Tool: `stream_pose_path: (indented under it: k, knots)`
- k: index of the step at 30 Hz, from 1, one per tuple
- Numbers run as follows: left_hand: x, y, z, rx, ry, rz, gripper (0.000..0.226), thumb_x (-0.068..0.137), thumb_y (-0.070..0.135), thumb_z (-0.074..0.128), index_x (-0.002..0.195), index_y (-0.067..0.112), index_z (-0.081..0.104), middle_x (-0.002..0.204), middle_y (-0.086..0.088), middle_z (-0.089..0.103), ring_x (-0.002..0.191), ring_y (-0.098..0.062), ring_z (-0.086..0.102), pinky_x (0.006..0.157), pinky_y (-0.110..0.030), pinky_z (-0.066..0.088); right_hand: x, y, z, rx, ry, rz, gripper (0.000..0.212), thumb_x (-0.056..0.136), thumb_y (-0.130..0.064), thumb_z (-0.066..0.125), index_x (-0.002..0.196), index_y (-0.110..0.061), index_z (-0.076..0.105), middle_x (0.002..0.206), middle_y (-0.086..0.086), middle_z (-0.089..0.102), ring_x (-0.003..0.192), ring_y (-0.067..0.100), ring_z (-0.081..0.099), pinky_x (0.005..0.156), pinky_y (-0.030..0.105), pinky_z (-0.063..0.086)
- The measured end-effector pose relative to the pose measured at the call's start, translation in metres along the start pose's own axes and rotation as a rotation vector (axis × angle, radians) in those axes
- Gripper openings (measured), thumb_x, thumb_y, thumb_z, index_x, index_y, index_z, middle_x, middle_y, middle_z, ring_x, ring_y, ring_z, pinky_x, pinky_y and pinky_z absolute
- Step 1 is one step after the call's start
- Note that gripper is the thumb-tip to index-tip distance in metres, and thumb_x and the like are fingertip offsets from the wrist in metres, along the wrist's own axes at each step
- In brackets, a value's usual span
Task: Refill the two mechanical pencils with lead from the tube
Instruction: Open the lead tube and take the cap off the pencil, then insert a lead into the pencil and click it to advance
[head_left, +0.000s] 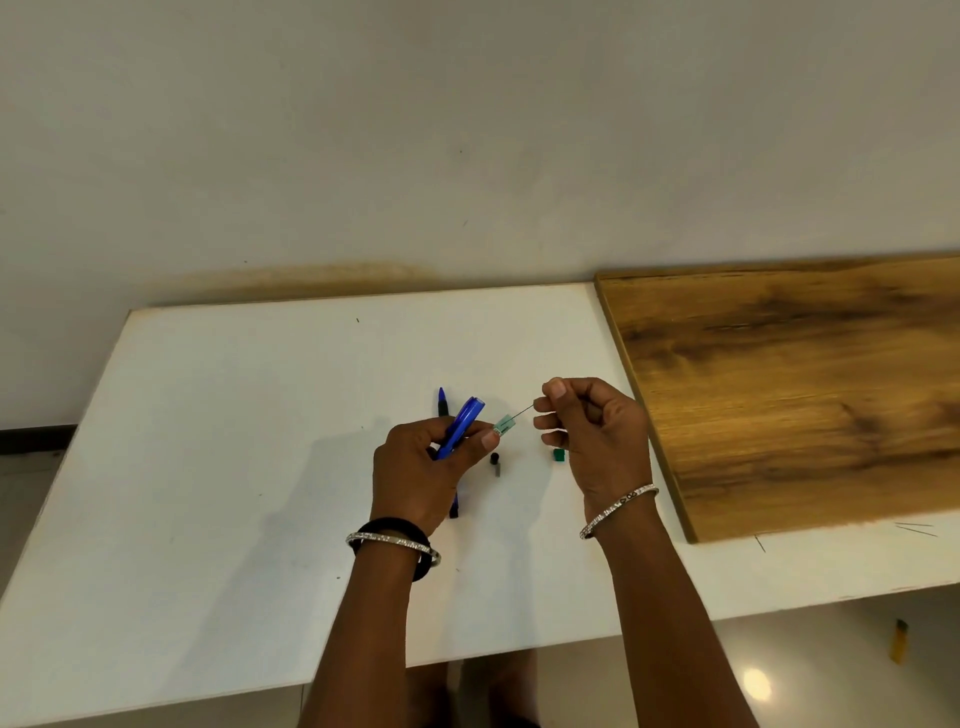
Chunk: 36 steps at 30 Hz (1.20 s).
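My left hand grips a blue mechanical pencil and, between thumb and fingertip, a small pale green lead tube. My right hand pinches a thin lead that sticks out of the tube's open end. A second blue-and-black pencil lies on the white table behind my left hand, mostly hidden by it. A small black cap with a grey piece and a green cap lie on the table between my hands.
A wooden board lies on the table's right side, its edge close to my right hand. A few thin leads lie near the board's front edge. A yellow object is on the floor at the right.
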<state>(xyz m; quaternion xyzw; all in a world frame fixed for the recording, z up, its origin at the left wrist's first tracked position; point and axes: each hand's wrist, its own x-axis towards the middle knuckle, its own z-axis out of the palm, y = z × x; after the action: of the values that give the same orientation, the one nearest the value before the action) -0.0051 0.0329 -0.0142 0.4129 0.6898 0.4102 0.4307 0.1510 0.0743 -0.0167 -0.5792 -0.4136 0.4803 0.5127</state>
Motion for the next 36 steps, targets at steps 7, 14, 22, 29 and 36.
stream_pose_path:
  k: [7,14,22,29,36]
  knots:
    - [-0.003,-0.003,0.007,0.119,0.0,0.021,0.015,0.069,0.043,0.08,0.077,0.031,0.077,0.069,0.009,0.073,0.067,-0.009,0.067,0.062,-0.025,0.053,0.004,0.004,-0.016,0.122,0.235,0.106,0.013,0.091,-0.024,0.064,0.085,-0.014,0.069,0.065,-0.007,0.073,0.055,0.008,0.068,0.048,0.02,0.053]
    - [-0.008,-0.003,0.027,0.407,-0.068,0.08,0.036,0.067,0.059,0.074,0.075,0.024,0.072,0.067,0.005,0.07,0.063,-0.014,0.064,0.06,-0.027,0.051,0.008,0.006,-0.021,0.1,0.301,0.159,0.016,0.091,-0.029,0.063,0.087,-0.016,0.069,0.064,-0.009,0.073,0.055,0.007,0.069,0.047,0.019,0.052]
    - [-0.011,-0.008,0.046,0.57,-0.041,0.009,0.043,0.07,0.057,0.073,0.092,0.02,0.071,0.084,0.0,0.069,0.075,-0.018,0.063,0.067,-0.028,0.05,0.009,0.005,-0.024,0.09,0.291,0.153,0.016,0.091,-0.031,0.063,0.083,-0.019,0.069,0.063,-0.011,0.073,0.054,0.005,0.068,0.046,0.018,0.053]
    - [-0.012,-0.008,0.054,0.607,-0.046,0.038,0.033,0.075,0.05,0.073,0.09,0.021,0.069,0.075,0.006,0.061,0.067,-0.014,0.056,0.062,-0.023,0.044,0.008,0.005,-0.025,0.08,0.281,0.149,0.015,0.09,-0.032,0.063,0.08,-0.022,0.068,0.062,-0.013,0.073,0.055,0.005,0.069,0.045,0.016,0.052]
    - [-0.01,-0.003,0.054,0.418,-0.055,0.116,0.041,0.075,0.062,0.064,0.077,0.021,0.065,0.06,0.011,0.054,0.054,-0.007,0.049,0.053,-0.016,0.036,0.007,-0.004,-0.026,0.031,0.348,-0.017,0.016,0.091,-0.03,0.063,0.087,-0.016,0.069,0.065,-0.008,0.071,0.055,0.006,0.067,0.047,0.018,0.052]
